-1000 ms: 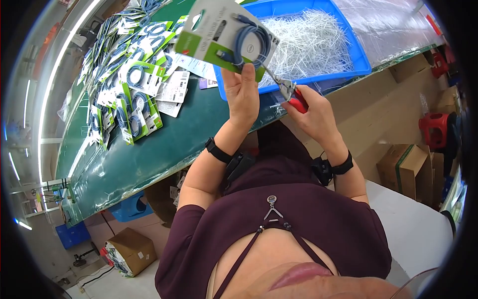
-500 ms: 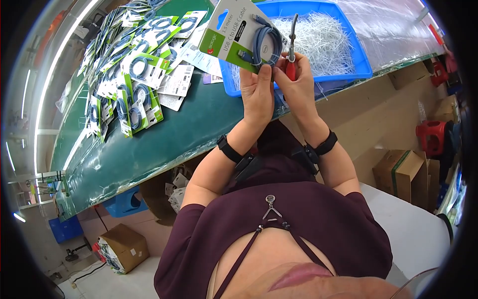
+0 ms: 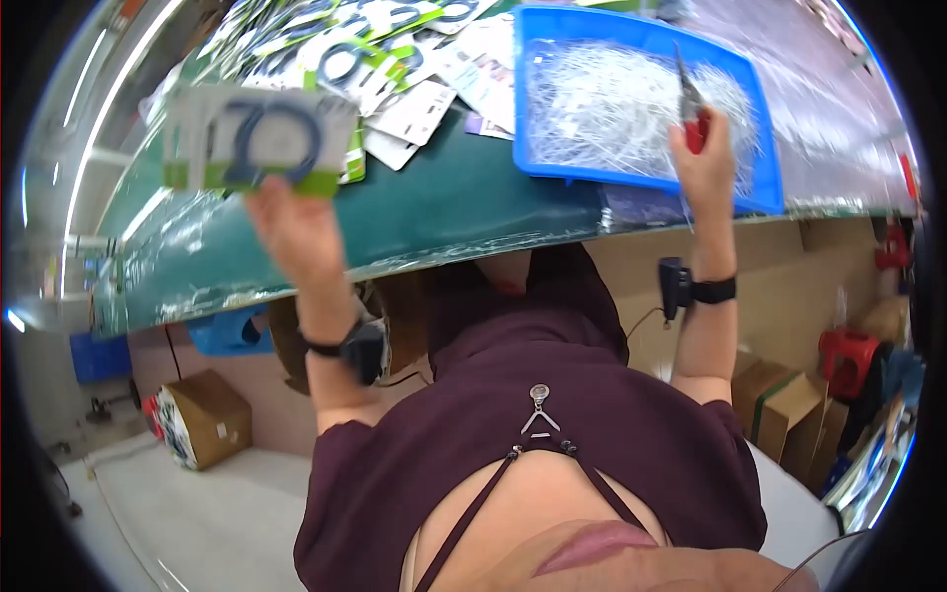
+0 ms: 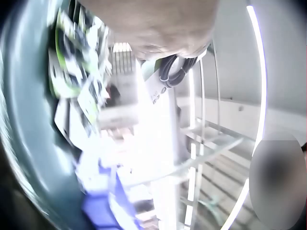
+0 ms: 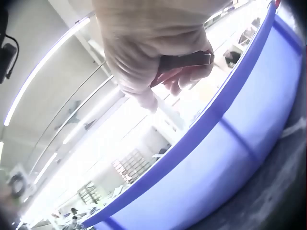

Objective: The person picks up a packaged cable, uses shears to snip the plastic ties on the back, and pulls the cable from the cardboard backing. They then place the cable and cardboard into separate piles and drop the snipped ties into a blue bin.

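Note:
The left hand (image 3: pixel 299 235) pinches the lower edge of a carded blue cable pack (image 3: pixel 274 146), blurred in the head view, over the left part of the green table. In the left wrist view the coiled cable (image 4: pixel 176 72) shows just past the left hand (image 4: pixel 158 28). The right hand (image 3: pixel 706 170) grips red-handled cutters (image 3: pixel 694 123), their metal tips pointing away over the blue tray (image 3: pixel 646 181). Part of a handle (image 5: pixel 184 61) is visible inside the right hand (image 5: pixel 153 52) in the right wrist view. White strips (image 3: pixel 612 109) fill the tray.
Many carded cables (image 3: pixel 345 64) lie piled at the table's back left, with white cards (image 3: pixel 414 113) beside them. The green table's front edge (image 3: pixel 444 252) runs before the person. Cardboard boxes (image 3: pixel 207 419) and a red stool (image 3: pixel 846 360) stand below.
The hands have moved apart. The left hand has carried the cable pack left; the right hand has moved right with the cutters. The head view has shifted.

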